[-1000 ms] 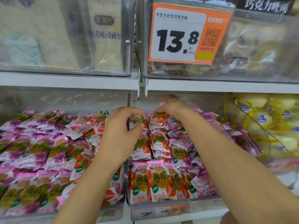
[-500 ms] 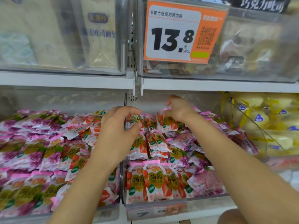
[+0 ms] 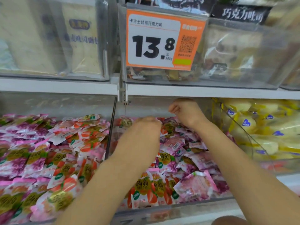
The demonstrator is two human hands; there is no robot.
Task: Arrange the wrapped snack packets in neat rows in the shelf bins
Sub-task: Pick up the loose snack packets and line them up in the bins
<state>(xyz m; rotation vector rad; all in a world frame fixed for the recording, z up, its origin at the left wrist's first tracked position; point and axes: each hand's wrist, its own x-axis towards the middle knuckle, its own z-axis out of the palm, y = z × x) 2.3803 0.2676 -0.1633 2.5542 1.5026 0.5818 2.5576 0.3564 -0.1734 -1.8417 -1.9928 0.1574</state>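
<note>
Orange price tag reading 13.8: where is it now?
Head view, top centre: the orange price tag hangs on the upper clear bin, above the right hand.

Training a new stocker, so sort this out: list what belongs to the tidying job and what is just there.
Job: pink wrapped snack packets; clear plastic middle bin; left hand; right hand.
Just there: orange-and-white price tag; yellow wrapped packs in the right bin; pale bread bags on the upper shelf.

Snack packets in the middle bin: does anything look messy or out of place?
Yes. Behind the upright front row, the packets lie jumbled at all angles, purple ones mixed with strawberry ones. One pink packet lies face down with its barcode showing.
</note>
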